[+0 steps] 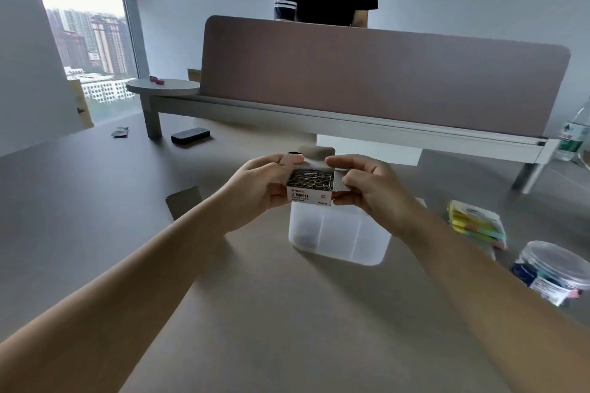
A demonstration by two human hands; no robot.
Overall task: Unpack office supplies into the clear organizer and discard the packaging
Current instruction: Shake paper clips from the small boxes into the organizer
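Bare desk [255, 313] before the organizer [338, 233]; sticky notes [475, 226] and jar [555, 268] crowd its right.

Open clip box [309, 192] held w/ left hand [260, 188] & right hand [372, 190] over organizer [338, 233]; clips [311, 178] inside; sticky notes [475, 223], jar [554, 268] at right.

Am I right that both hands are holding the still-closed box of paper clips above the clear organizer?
Not quite: the head view shows the box of paper clips already open, with the clips showing. The left hand and right hand do hold it above the clear organizer.
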